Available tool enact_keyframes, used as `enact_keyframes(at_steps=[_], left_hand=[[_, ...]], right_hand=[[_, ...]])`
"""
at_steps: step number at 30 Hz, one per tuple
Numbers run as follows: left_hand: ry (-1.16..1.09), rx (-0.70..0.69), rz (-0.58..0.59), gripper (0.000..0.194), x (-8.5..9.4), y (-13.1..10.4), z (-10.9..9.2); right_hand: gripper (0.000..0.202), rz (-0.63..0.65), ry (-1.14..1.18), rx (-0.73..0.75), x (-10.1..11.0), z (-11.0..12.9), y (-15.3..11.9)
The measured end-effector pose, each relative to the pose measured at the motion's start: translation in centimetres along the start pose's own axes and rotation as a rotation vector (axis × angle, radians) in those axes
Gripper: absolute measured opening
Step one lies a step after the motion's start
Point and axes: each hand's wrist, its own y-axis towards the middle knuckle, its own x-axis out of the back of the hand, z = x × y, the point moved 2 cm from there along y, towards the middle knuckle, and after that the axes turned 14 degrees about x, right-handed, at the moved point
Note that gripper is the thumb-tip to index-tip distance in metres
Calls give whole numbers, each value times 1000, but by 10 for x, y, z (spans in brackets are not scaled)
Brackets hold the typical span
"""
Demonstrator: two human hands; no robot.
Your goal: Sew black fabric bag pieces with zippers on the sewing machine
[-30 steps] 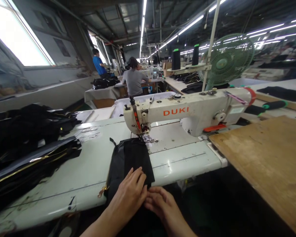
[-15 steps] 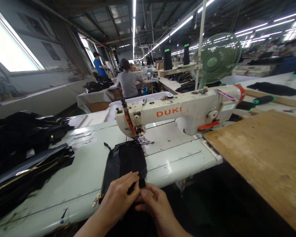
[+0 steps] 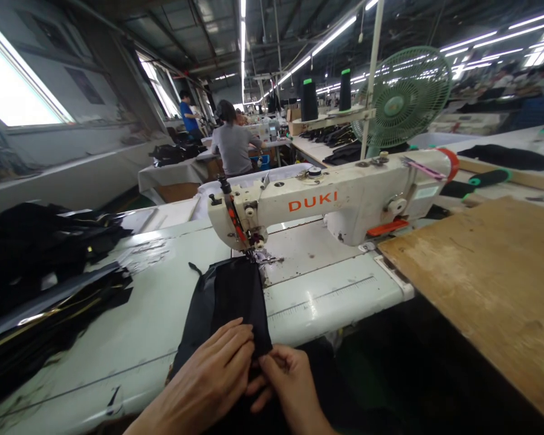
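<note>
A black fabric piece (image 3: 236,296) lies on the pale sewing table, its far edge under the needle area of the white DUKI sewing machine (image 3: 312,202). My left hand (image 3: 222,368) rests on the near part of the fabric, fingers together and bent around its edge. Just to the right, my right hand (image 3: 285,374) pinches the fabric's near right corner between thumb and forefinger, its other fingers curled below. Fabric hangs down over the table's front edge beneath both hands.
Black pieces with gold zippers (image 3: 49,326) are heaped at the left. A wooden board (image 3: 485,290) stands at the right. Behind the machine are thread cones (image 3: 309,101), a green fan (image 3: 401,99) and a seated person in grey (image 3: 236,145).
My left hand has come further over the fabric, fingers now closer together. The fabric's near right corner lies straighter, and my right hand grips it there. The gold zipper pull is now mostly hidden.
</note>
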Motion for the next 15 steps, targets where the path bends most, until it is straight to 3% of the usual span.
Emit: enact_keyframes(at_steps=[3,7,11,15], left_hand=[[-49,104,-1,28,-9,2,-7],[-134,126,-21,27,-15,-5,-9],[-177,167,25,29,-17,-13,-6],[-239,144,-10,26,-16,-15,-4]], right_hand=[[55,2,-56,55,1,2,0],[52,18,-115,109,3,3,0],[53,27,-178,95,8,0,-2],[53,26,-252,73,11,-3,-4]])
